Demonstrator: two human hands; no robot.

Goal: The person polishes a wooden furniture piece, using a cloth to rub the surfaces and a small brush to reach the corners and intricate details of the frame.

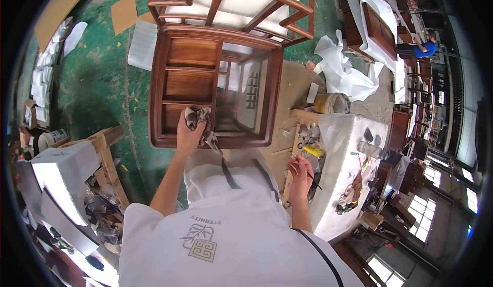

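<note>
My left hand [189, 133] is closed round a crumpled, blotchy brown-and-white rag [199, 118]. It presses the rag against the near left part of a reddish-brown wooden cabinet [275, 97], beside the lowest of its panelled compartments. A loose end of the rag hangs toward my apron. Off the cabinet's near right corner, my right hand [299, 180] is raised, pinching a thin dark stick [313, 180] that looks like a slim brush; its tip is too small to make out. The cabinet's right half is open or glazed, with latticework showing inside.
A wooden chair frame [218, 4] stands against the cabinet's far side. To my right, a foam-covered bench [328, 205] carries tools and rags, near a tub of yellowish liquid [331, 103]. White wrapping foam [344, 76] lies beyond. At left is a wooden trestle [110, 171]. A person in blue [425, 48] is far right.
</note>
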